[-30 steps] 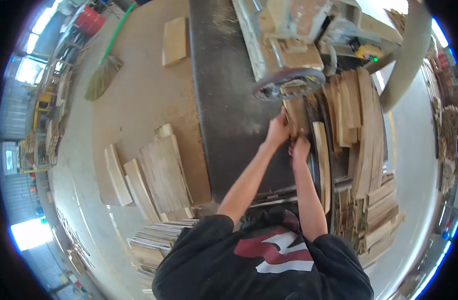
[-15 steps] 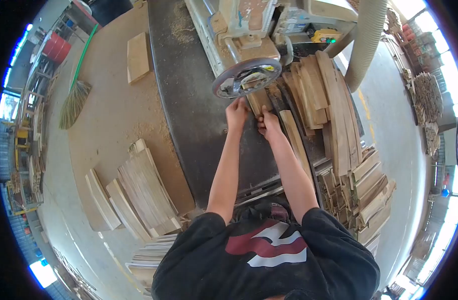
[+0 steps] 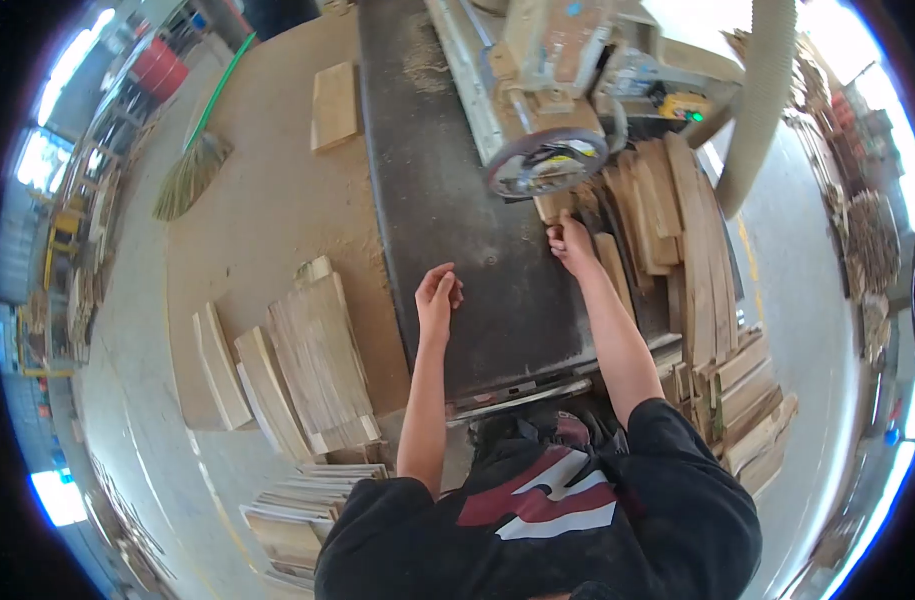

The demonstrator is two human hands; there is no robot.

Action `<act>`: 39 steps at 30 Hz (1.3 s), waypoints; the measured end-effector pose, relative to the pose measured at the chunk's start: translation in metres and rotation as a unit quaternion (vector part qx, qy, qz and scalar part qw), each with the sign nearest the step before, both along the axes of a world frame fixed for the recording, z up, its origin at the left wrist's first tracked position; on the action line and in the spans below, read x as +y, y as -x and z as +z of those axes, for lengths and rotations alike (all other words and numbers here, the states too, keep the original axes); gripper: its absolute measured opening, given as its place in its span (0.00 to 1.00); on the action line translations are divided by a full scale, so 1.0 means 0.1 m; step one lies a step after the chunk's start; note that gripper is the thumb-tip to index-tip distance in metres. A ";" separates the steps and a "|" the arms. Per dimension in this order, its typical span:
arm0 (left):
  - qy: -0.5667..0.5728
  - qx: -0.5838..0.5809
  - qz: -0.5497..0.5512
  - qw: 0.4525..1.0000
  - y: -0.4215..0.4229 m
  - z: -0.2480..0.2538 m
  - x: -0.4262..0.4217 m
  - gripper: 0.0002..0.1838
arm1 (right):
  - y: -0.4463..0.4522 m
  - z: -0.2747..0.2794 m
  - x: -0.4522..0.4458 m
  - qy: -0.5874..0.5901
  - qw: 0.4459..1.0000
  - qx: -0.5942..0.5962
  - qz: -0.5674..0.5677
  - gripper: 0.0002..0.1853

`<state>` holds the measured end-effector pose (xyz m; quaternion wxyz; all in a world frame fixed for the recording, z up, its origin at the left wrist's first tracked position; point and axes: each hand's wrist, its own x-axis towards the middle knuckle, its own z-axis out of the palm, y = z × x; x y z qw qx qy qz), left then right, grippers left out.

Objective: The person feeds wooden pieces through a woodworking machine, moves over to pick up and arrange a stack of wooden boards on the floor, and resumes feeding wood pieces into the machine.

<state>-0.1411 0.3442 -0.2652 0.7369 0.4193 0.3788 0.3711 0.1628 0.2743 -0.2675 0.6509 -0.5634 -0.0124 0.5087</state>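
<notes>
Head view: pinches the near end of a pale, flat wooden board (image 3: 551,207) between thumb and fingers of the right hand (image 3: 573,245), over the right part of a long, flat black counter (image 3: 477,345). Points the board's long axis roughly forward from those fingers, under a round, grey-rimmed handwheel (image 3: 547,162), with the far end hidden. Holds the left hand (image 3: 437,300) well apart from the board, off to its left and nearer the body, close to the counter's left edge, fingers loosely curled, partly open and empty. Has the right hand as the nearer one, in contact with the board. Shows, just right of the right hand, a narrow strip of pale wood (image 3: 615,272), and, farther right, a pile of long brown offcuts (image 3: 702,240).
</notes>
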 end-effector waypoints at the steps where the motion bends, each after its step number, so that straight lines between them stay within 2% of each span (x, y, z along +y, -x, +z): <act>1: 0.005 0.006 0.019 1.000 0.10 0.05 0.11 0.13 | 0.01 -0.03 0.03 -0.004 1.000 0.002 -0.007 0.22; 4: -0.044 0.046 0.075 0.995 0.35 0.19 0.34 0.14 | -0.06 -0.25 0.08 -0.019 1.000 -0.001 -0.002 0.21; 7: -0.086 0.077 0.112 0.987 0.34 0.19 0.40 0.13 | -0.01 -0.16 0.12 0.003 0.999 0.001 -0.038 0.21; 10: -0.099 0.061 0.097 0.988 0.04 0.14 0.20 0.12 | 0.01 -0.11 0.19 0.027 0.999 0.010 -0.045 0.20; 12: -0.133 0.069 0.070 0.986 -0.20 -0.14 0.02 0.10 | -0.07 -0.05 0.35 0.052 0.996 0.011 -0.065 0.19; 14: -0.367 0.180 0.019 0.912 -0.33 0.08 -0.05 0.08 | 0.00 -0.11 0.46 0.088 0.988 -0.111 -0.064 0.20; 15: -0.363 0.176 0.010 0.915 -0.40 0.08 -0.09 0.08 | -0.01 -0.14 0.44 0.095 0.987 -0.112 -0.071 0.20; 17: -0.384 0.164 0.017 0.909 -0.48 0.04 -0.09 0.07 | 0.02 -0.17 0.53 0.063 0.968 -0.242 -0.013 0.18; 18: -0.384 0.168 0.022 0.908 -0.43 0.02 -0.12 0.07 | 0.13 -0.17 0.46 0.060 0.969 -0.240 -0.007 0.18; 19: -0.357 0.159 0.053 0.919 -0.42 0.02 -0.10 0.08 | 0.28 -0.16 0.34 0.015 0.923 -0.384 0.007 0.16; 20: -0.330 0.147 0.089 0.928 -0.41 0.02 -0.01 0.10 | 0.40 -0.13 0.25 -0.036 0.853 -0.520 0.020 0.17; 22: -0.359 0.161 0.144 0.908 -0.34 0.03 0.26 0.11 | 0.72 0.00 -0.13 0.005 0.858 -0.511 0.043 0.21; 24: -0.369 0.195 0.217 0.882 -0.25 0.01 0.55 0.12 | 0.89 -0.08 -0.48 -0.009 0.767 -0.638 0.070 0.19; 27: -0.374 0.297 0.295 0.828 -0.20 0.17 1.40 0.17 | 1.06 -0.09 -0.67 -0.015 0.795 -0.604 0.057 0.18; 29: -0.385 0.350 0.353 0.778 -0.26 0.06 2.16 0.26 | 1.04 -0.12 -0.63 -0.015 0.804 -0.593 0.043 0.18; 31: -0.353 0.430 0.324 0.765 -0.32 0.12 2.91 0.41 | 1.02 -0.14 -0.59 -0.017 0.824 -0.566 0.033 0.19; 33: -0.320 0.529 0.255 0.744 -0.40 0.18 3.67 0.49 | 0.99 -0.19 -0.63 -0.017 0.819 -0.571 0.043 0.19; 35: -0.263 0.589 0.126 0.754 -0.43 0.18 4.30 0.54 | 0.94 -0.24 -0.65 -0.005 0.791 -0.610 0.053 0.17; 37: -0.213 0.658 0.074 0.719 -0.53 0.08 4.70 0.56 | 0.92 -0.28 -0.63 0.007 0.785 -0.617 0.045 0.15; 39: -0.207 0.678 0.041 0.704 -0.56 0.15 4.76 0.57 | 0.96 -0.26 -0.64 0.017 0.786 -0.616 0.049 0.13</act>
